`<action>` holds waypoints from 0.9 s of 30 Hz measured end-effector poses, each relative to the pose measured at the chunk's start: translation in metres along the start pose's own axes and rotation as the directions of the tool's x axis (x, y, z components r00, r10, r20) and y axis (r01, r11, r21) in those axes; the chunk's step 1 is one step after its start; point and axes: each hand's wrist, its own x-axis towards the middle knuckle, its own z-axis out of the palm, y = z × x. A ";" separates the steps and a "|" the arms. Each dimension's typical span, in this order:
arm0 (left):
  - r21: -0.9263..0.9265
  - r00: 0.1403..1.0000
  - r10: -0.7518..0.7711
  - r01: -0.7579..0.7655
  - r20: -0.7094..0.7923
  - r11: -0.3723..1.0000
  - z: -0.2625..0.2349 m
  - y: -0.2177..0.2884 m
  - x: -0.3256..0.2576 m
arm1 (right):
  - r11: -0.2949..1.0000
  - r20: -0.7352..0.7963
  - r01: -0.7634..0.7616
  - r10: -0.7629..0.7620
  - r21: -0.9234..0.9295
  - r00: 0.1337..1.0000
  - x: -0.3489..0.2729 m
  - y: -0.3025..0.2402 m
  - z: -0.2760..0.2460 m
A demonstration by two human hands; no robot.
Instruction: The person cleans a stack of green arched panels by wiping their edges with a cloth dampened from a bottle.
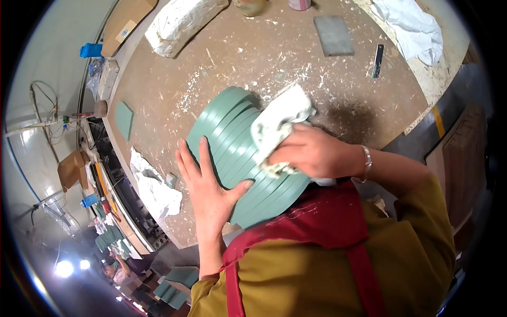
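A row of glossy green curved strips (232, 140), laid edge against edge, rests on the brown table close to my red apron. My left hand (208, 187) lies along their left edge, fingers stretched apart and thumb over the near strips. A crumpled whitish cloth (282, 113) is bunched in my right hand (317, 153), its fingers closed round it. The cloth touches the right side of the strips and is slightly blurred. Parts of the strips are hidden under the cloth and my right hand.
White flecks dot the table (153, 79). On it lie a wrapped white bundle (182, 24), a grey slab (334, 36), a dark cutter-like tool (378, 61), white crumpled paper (156, 185) and a green offcut (124, 120). Another person (120, 272) is at far lower left.
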 end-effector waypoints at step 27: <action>0.003 0.999 0.033 -0.033 -0.018 0.999 0.004 -0.004 0.002 | 0.998 0.097 -0.059 0.062 -0.028 0.993 -0.007 -0.005 -0.001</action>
